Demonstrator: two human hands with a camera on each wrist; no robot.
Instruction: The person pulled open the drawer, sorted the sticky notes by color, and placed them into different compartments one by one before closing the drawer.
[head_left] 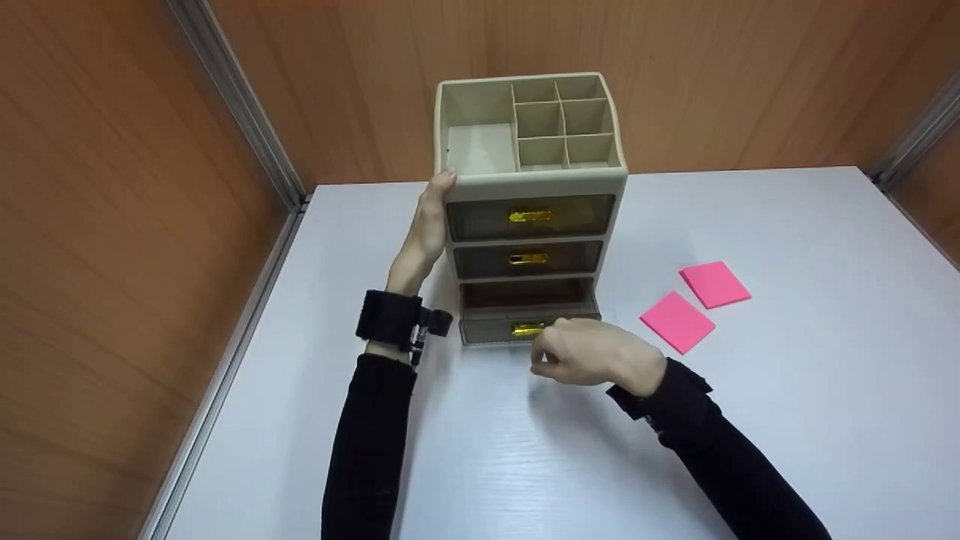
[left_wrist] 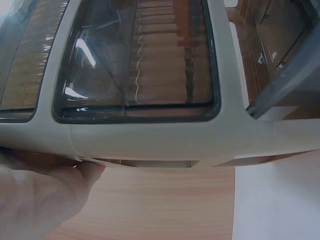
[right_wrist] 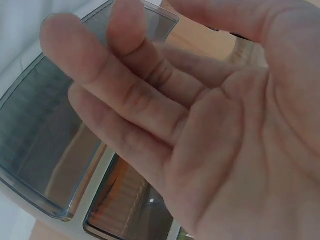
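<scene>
My right fingers [right_wrist: 125,95] are curling loosely at the gold handle [head_left: 525,329] of the bottom drawer [head_left: 525,319], which is sitting partly pulled out; whether they are actually pinching the handle, I cannot tell. My right hand [head_left: 592,352] is hovering just in front of that drawer. My left hand [head_left: 427,225] is lying flat, fingers straight, against the left side of the beige organizer [head_left: 530,202], standing upright near the table's [head_left: 787,420] far edge. Two pink sticky-note pads [head_left: 694,304] are lying to its right, well apart.
</scene>
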